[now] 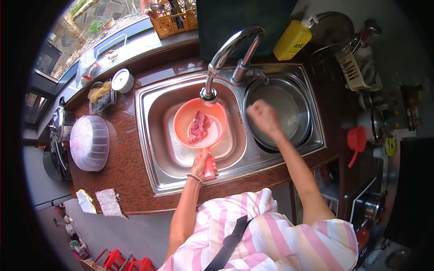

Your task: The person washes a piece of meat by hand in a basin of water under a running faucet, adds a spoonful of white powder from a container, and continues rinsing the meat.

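My left hand (202, 164) grips the handle of a pink plastic ladle (180, 113) over the left sink basin (159, 135). Pieces of raw meat (198, 128) lie inside the ladle, which is below the chrome faucet's spray head (208, 96). Over the left part of a round metal basin (307, 115) in the right sink bowl is my right hand (262, 117), slightly blurred. Its fingers look curled, and whether they hold anything cannot be told. Cloudy water appears to stand in the metal basin, with a small pale thing in it.
Left of the sink are a white mesh dome cover (90, 143), a lidded white tub (122, 81), a box of scouring pads (101, 97) and a folded cloth (109, 202). Behind the sink stands a yellow pump bottle (293, 40). A red dipper (356, 139) is at the right.
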